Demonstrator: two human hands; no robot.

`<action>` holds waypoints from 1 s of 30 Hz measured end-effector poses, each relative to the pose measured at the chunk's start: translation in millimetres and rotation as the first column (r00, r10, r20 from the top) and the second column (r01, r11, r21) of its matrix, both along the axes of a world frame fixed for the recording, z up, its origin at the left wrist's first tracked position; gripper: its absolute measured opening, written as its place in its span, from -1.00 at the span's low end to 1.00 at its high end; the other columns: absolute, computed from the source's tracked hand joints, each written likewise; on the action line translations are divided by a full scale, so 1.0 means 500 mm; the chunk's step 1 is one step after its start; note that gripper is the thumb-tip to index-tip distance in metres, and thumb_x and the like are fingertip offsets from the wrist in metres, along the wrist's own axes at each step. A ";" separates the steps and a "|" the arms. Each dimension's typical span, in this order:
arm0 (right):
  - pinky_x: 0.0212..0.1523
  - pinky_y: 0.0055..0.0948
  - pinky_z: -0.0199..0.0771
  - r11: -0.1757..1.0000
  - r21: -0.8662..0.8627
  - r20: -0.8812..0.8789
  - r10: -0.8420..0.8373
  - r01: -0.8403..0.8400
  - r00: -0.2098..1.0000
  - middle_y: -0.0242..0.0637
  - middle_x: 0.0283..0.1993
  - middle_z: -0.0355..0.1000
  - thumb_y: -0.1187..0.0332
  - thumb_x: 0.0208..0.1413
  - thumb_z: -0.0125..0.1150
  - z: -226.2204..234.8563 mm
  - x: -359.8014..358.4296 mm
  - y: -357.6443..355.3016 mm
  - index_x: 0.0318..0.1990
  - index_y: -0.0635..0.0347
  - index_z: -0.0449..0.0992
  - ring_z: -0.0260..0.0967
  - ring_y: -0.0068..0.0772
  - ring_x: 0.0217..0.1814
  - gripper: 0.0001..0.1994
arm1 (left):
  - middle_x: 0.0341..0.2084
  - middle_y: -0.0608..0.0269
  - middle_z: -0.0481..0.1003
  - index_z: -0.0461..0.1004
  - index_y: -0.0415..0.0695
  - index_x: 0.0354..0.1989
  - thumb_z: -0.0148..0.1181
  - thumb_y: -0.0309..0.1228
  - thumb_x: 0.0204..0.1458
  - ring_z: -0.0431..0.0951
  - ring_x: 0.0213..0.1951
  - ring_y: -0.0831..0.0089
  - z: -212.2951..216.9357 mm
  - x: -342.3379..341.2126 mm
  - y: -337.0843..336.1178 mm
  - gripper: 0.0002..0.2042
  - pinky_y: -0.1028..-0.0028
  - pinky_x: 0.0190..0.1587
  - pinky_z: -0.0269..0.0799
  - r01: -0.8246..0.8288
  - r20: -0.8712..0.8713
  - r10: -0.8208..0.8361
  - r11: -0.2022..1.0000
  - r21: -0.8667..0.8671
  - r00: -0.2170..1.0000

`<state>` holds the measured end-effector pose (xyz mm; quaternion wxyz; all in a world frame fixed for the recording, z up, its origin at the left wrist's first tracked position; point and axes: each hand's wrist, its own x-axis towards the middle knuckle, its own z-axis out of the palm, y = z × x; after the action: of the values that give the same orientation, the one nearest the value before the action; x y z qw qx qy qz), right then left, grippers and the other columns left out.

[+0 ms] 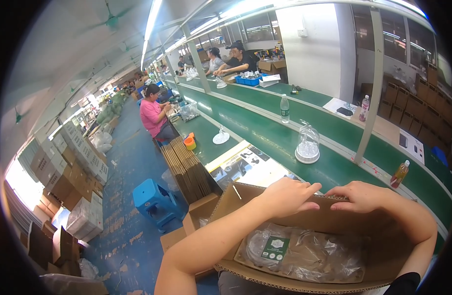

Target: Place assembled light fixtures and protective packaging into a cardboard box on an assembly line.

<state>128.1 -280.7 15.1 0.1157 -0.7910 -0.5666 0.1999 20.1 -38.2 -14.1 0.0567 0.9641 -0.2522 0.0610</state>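
An open cardboard box (383, 231) stands in front of me, between my forearms. My left hand (291, 195) is closed over the box's far rim, thumb on the inner side. Close beside it, my right hand (360, 196) grips the same rim, its thumb also inside and its fingertips partly hidden by the edge. Down in the box lies a clear plastic-wrapped package (324, 250) on a cardboard piece, with a green and white label (275, 248) at its left end.
Beyond the box runs a green conveyor (245, 120) carrying a glass dome on a white base (307, 147) and a water bottle (284, 109). Folded cartons (189, 169) and a blue stool (157, 201) stand left. A person in pink (154, 115) sits further along; others work across the line.
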 end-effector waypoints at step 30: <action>-0.03 -0.12 0.52 1.000 -0.016 -0.020 -0.014 0.014 1.000 0.01 -0.10 0.58 0.00 0.29 0.15 0.002 -0.002 0.001 0.16 0.19 0.47 0.55 0.04 -0.07 -0.52 | -0.35 0.09 0.57 0.32 -0.17 0.02 0.05 0.02 0.25 0.62 -0.24 0.09 0.003 -0.002 -0.002 -0.53 0.19 -0.23 0.51 0.006 0.007 -0.006 1.000 -0.010 1.000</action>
<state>127.2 -280.3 16.3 0.1167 -0.7937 -0.5582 0.2115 18.9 -39.0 -12.5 0.0608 0.9628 -0.2550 0.0657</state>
